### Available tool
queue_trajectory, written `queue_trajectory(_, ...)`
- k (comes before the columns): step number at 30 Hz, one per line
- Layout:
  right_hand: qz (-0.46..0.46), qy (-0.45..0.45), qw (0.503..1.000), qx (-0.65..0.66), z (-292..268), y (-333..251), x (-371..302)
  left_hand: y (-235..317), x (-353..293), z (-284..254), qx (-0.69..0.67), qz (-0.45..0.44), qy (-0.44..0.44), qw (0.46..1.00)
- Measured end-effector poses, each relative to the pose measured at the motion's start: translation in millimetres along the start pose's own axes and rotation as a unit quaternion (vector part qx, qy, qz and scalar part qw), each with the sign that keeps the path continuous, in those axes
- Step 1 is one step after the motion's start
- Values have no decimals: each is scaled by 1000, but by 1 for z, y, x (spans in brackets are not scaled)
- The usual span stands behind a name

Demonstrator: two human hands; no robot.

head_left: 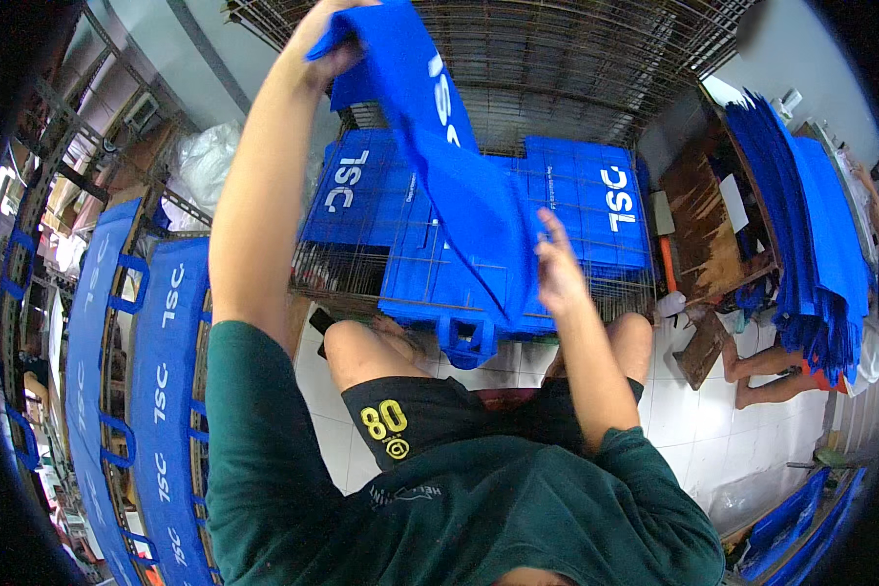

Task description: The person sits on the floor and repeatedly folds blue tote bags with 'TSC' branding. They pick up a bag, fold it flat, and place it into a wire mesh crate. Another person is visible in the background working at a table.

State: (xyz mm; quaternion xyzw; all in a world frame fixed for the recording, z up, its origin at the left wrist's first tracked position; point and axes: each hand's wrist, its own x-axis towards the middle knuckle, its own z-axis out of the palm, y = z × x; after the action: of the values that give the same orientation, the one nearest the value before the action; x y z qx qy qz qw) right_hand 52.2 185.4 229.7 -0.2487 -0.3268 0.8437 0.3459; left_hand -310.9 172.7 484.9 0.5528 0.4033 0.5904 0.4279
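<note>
Raised at the top, my left hand (334, 61) is closed on one end of a blue fabric bag (430, 127) with white lettering. The bag hangs slanting down to the right, folded along its length and slightly blurred. Beside its lower right edge is my right hand (560, 266), fingers apart; whether it touches the cloth is hard to tell. Below lie stacks of flat blue bags: one on the left (332, 220), one on the right (591, 234) and one in the middle (410, 288), where a handle loop (466, 342) sticks out toward me.
A wire cage (547, 59) surrounds the stacks, its bars rising at the back. Left stands a metal rack (103, 181) hung with blue bags (166, 391). At right, a thick blue fabric pile (811, 234) overhangs a wooden stand (703, 215); another person's legs (776, 376) show below.
</note>
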Motion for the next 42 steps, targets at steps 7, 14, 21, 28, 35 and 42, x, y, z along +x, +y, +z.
queue_trajectory(7,-99,33,959,-265,-66,-37,-13,-69,-181,24,52,-118,261,957)
queue_trajectory(14,-96,118,866,-477,-205,71,26,-320,-234,10,302,-263,363,841)
queue_trajectory(21,-114,205,718,-655,-247,105,28,-418,-267,21,469,-281,338,766)
queue_trajectory(28,-104,251,722,-636,-240,107,33,-408,-263,39,508,-254,345,748)
queue_trajectory(35,-236,243,648,-682,-216,113,23,-382,-259,64,590,23,296,751)
queue_trajectory(42,-257,215,668,-665,-219,111,30,-403,-283,49,530,-99,369,757)
